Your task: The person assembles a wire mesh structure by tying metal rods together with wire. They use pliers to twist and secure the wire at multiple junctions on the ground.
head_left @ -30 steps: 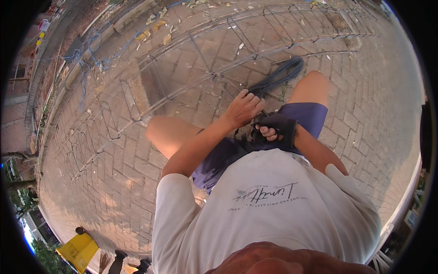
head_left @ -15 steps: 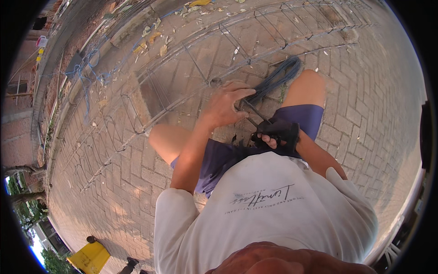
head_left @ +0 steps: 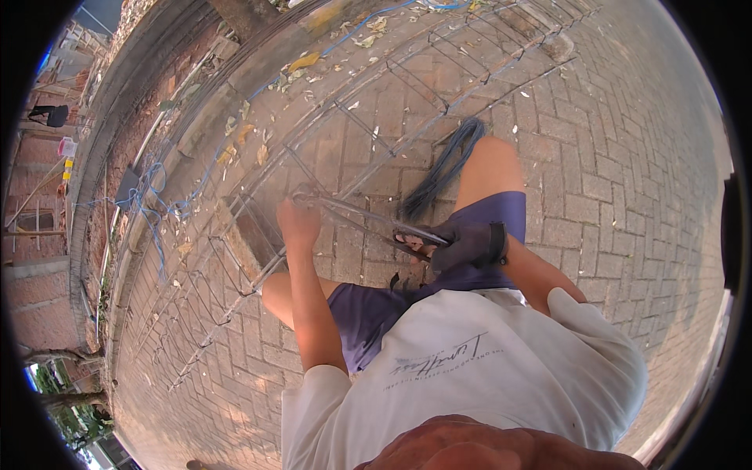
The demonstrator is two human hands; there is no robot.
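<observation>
In my gloved right hand [head_left: 470, 244] are the two long handles of dark metal pincers [head_left: 368, 210], which stretch leftward over the paving. Their rounded jaws are blurred and lie by a bar of the rebar cage [head_left: 446, 111]. My bare left hand [head_left: 300, 223] is closed right beside those jaws; its fingertips are smeared, and what they pinch cannot be made out. A looped bundle of dark tie wire [head_left: 448, 166] lies on the ground by my right knee.
The cage runs diagonally past my knees, with a block [head_left: 254, 235] beneath it. Tangled blue string [head_left: 153, 192] and dry leaves [head_left: 258, 145] lie along the kerb. Brick paving [head_left: 599, 176] spreads to the right.
My left hand has gone from spread fingers to a closed grip, moving left and down to the cage. The pincers have swung across to the cage, their jaws now beside that hand.
</observation>
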